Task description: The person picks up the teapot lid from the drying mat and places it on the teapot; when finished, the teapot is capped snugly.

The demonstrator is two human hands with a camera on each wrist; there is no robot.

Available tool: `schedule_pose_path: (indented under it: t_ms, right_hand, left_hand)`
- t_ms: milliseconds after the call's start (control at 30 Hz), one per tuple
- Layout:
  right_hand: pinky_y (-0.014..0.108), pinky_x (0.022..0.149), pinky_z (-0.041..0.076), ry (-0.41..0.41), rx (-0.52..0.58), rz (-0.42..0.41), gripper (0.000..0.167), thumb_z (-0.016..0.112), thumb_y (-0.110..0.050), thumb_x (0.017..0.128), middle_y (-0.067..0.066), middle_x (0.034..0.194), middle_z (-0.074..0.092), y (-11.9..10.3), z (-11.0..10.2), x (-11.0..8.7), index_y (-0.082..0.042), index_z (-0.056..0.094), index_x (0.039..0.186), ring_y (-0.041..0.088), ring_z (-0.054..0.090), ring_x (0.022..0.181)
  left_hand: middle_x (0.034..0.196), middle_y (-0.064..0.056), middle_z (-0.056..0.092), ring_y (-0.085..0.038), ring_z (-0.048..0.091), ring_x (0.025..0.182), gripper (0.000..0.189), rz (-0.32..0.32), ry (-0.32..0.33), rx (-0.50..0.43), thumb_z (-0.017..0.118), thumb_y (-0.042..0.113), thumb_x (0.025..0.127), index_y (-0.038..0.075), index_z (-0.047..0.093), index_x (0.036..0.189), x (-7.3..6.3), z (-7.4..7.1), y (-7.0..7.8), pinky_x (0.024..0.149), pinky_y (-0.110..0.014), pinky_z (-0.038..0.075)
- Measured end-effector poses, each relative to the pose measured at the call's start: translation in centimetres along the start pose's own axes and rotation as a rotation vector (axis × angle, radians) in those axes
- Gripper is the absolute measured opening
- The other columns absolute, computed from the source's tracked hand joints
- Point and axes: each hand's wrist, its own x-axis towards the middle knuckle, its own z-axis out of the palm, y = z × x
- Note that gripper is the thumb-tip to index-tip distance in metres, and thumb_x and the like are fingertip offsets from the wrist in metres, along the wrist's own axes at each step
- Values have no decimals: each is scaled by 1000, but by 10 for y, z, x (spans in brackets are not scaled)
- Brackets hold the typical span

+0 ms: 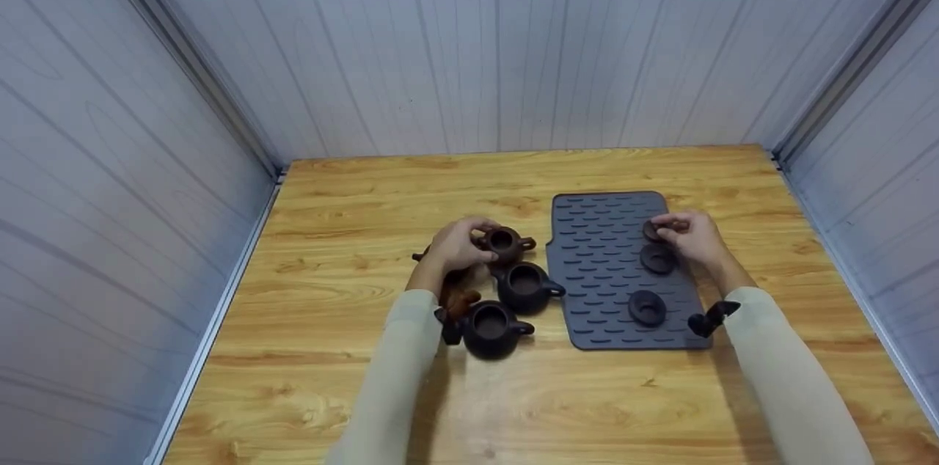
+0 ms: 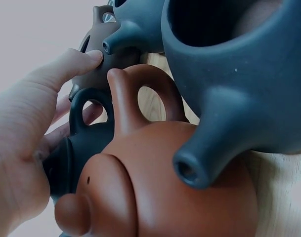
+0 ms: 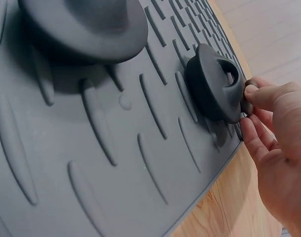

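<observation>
Left hand (image 1: 456, 246) grips a small round dark-brown clay teapot (image 1: 513, 253), probably to steady it. Right hand (image 1: 695, 239) pinches a small round dark-brown lid (image 1: 651, 231) over the grey ridged mat (image 1: 587, 333). Two larger round black lids (image 1: 647, 309) sit apart on it, handles up, presumably for easy grasping. Lidless round black clay teapots (image 1: 543, 301) and a lidded reddish-brown clay teapot (image 2: 165, 163) crowd the wooden counter (image 1: 330, 267).
</observation>
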Motion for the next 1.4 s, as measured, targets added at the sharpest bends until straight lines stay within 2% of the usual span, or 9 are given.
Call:
schedule_pose_path:
  t_ms: [100, 333, 533, 667, 800, 900, 1167, 1400]
  right_hand:
    - [7, 80, 51, -1, -14, 6, 30, 70, -4, 110, 34, 144, 59, -2, -1, -1, 9, 75, 137, -7, 57, 99]
    - [11, 77, 54, -7, 10, -26, 28, 70, -5, 110, 36, 135, 73, -13, 2, -1, 8, 76, 135, -11, 61, 92]
    - [10, 80, 55, -39, 13, -46, 28, 72, -7, 110, 33, 136, 72, -26, 10, -3, 6, 77, 135, -11, 62, 95]
    - [10, 81, 54, -38, 4, -84, 26, 73, -5, 109, 31, 136, 68, -33, 16, -2, 6, 78, 131, -6, 63, 95]
    - [11, 84, 51, -36, -18, -105, 24, 73, -5, 108, 29, 134, 66, -39, 23, 0, 5, 78, 130, 7, 65, 103]
    - [12, 85, 49, -37, -27, -123, 23, 75, -6, 108, 27, 131, 68, -44, 31, 1, 4, 79, 129, 12, 65, 105]
    - [14, 84, 51, -58, -27, -189, 20, 78, -6, 105, 24, 121, 69, -64, 54, 4, 2, 81, 123, 7, 64, 97]
    - [18, 84, 50, -76, -27, -218, 18, 81, -8, 104, 22, 114, 67, -84, 78, 9, 0, 82, 119, 14, 65, 96]
  left_hand:
    - [156, -7, 72, -33, 74, 136, 56, 4, -3, -1, 89, 25, 98, 25, 71, 151, 1, 0, 0, 120, -56, 54]
    - [155, -5, 72, -32, 74, 137, 57, -6, -6, -8, 90, 24, 98, 26, 71, 152, 1, 1, -1, 119, -56, 55]
    - [156, -4, 72, -33, 72, 139, 58, -15, -8, -13, 89, 25, 99, 26, 70, 153, 1, 0, 0, 120, -56, 55]
    - [156, -4, 72, -33, 73, 138, 58, -9, -3, -3, 90, 25, 98, 25, 70, 153, 0, -1, 0, 120, -56, 55]
    - [155, -5, 72, -33, 73, 138, 58, -3, -4, -5, 89, 25, 98, 25, 70, 153, 0, -1, 0, 120, -56, 55]
    - [156, -6, 72, -33, 73, 138, 58, -1, -7, -12, 89, 24, 99, 25, 70, 153, 0, 0, 0, 120, -56, 55]
    - [157, -6, 71, -34, 71, 140, 57, -1, -6, -14, 88, 25, 99, 25, 70, 153, 0, 0, -1, 122, -57, 54]
    - [156, -5, 72, -32, 72, 138, 56, -15, -6, -21, 89, 26, 99, 25, 70, 152, 0, 0, 0, 121, -55, 54]
